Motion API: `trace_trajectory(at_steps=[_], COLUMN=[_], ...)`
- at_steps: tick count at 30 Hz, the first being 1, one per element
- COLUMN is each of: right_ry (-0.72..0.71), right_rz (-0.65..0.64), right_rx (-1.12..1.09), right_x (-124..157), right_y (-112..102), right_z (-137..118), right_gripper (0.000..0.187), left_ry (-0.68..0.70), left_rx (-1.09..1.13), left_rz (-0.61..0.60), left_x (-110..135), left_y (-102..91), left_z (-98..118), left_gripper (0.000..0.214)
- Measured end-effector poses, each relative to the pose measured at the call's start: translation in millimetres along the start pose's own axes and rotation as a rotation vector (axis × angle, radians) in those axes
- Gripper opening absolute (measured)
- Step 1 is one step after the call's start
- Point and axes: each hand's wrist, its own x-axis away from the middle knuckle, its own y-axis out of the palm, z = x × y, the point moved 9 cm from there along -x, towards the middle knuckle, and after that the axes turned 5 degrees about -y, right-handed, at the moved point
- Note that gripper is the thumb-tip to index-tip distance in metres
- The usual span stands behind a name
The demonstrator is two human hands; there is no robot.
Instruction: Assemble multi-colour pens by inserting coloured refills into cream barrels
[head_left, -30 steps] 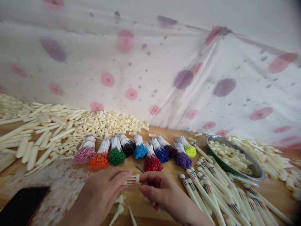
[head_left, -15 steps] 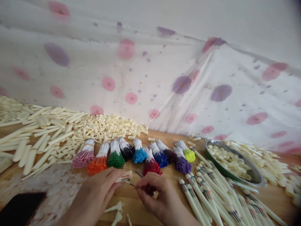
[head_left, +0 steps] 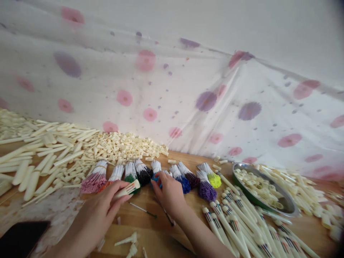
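My left hand (head_left: 114, 200) is closed around a cream slotted pen barrel (head_left: 127, 190) with coloured strips showing in its slots. Over the light-blue bundle of pen refills (head_left: 156, 166), my right hand (head_left: 170, 195) has its fingers bent down, covering much of that bundle and the red one. What lies between its fingertips is hidden. A single white refill with a green end (head_left: 143, 209) lies on the table between my hands. Below my right palm a thin dark refill (head_left: 168, 216) shows; whether it is held or lying there I cannot tell.
More refill bundles in purple (head_left: 206, 190), yellow (head_left: 214, 179) and pink (head_left: 94, 179) stand in the row. Assembled multicolour pens (head_left: 242, 218) are piled at right, near a metal bowl (head_left: 291, 208) of cream rings. Cream parts (head_left: 115, 147) heap behind; a phone (head_left: 24, 236) lies front left.
My right hand has moved up and forward from the barrel to the light-blue bundle. The green-ended refill now lies on the table. My left hand and the barrel have shifted slightly left.
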Motion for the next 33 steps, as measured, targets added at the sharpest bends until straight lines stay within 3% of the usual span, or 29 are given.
trace_trajectory(at_steps=[6, 11, 17, 21, 25, 33], right_ry=[0.032, 0.001, -0.120, -0.060, 0.071, 0.093], right_rz=[-0.145, -0.246, -0.387, -0.431, -0.451, -0.555], right_rx=[0.151, 0.069, -0.338, -0.779, -1.195, -1.246], right_x=[-34.3, -37.8, 0.5, 38.8, 57.5, 61.6], right_y=[22.5, 24.6, -15.2, -38.5, -34.3, -18.9], right_z=[-13.9, -10.9, 2.9, 13.7, 19.6, 16.1], right_gripper=[0.018, 0.017, 0.031, 0.041, 0.046, 0.036], left_ry=[-0.035, -0.069, -0.140, -0.163, -0.125, 0.040], left_rx=[0.057, 0.125, 0.252, 0.348, 0.377, 0.359], left_rz=[-0.025, -0.061, -0.231, -0.290, -0.296, -0.412], left_x=[-1.0, -1.7, 1.9, 1.9, 1.1, 9.8], left_y=[1.8, 4.7, 15.5, 23.7, 28.5, 34.6], left_z=[-3.9, -4.4, -2.1, -3.0, 0.7, 12.8], left_gripper=[0.020, 0.019, 0.025, 0.028, 0.025, 0.028])
